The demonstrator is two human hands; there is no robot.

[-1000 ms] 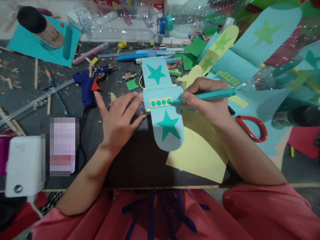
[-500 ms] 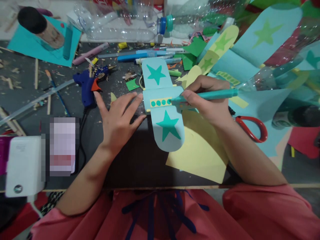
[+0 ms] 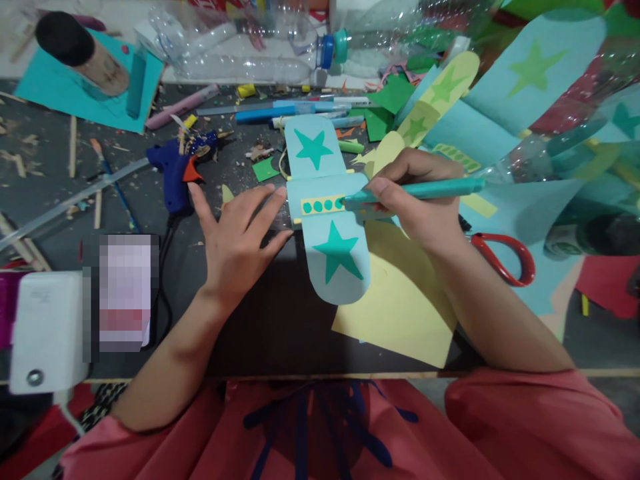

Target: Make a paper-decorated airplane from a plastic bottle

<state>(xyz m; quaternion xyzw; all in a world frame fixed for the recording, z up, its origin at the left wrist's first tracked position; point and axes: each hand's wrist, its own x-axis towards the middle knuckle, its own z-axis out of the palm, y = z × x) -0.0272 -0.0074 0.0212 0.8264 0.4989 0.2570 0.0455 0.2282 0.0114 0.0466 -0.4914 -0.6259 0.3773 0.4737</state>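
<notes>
In my right hand (image 3: 420, 193) is a teal felt-tip pen (image 3: 440, 189), held in a writing grip. Its tip meets the right end of a small yellow strip (image 3: 323, 205) that bears a row of several green dots. The strip lies across the middle of a light-blue paper plane (image 3: 334, 288), whose two rounded wings each carry a green star. My left hand (image 3: 240, 233) rests with its fingers spread, the fingertips at the plane's left edge. Part of the plane's body is hidden behind the pen and my right hand.
A blue glue gun (image 3: 175, 177) lies left of my left hand. Yellow paper (image 3: 400, 300) sits under my right wrist, beside red-handled scissors (image 3: 505, 259). Several pens (image 3: 280, 115) and clear plastic bottles (image 3: 250, 57) lie behind. A white power bank (image 3: 47, 327) is at the left edge.
My right hand and the pen have shifted very slightly to the right, with the tip still at the strip's right end. My left hand stays in place.
</notes>
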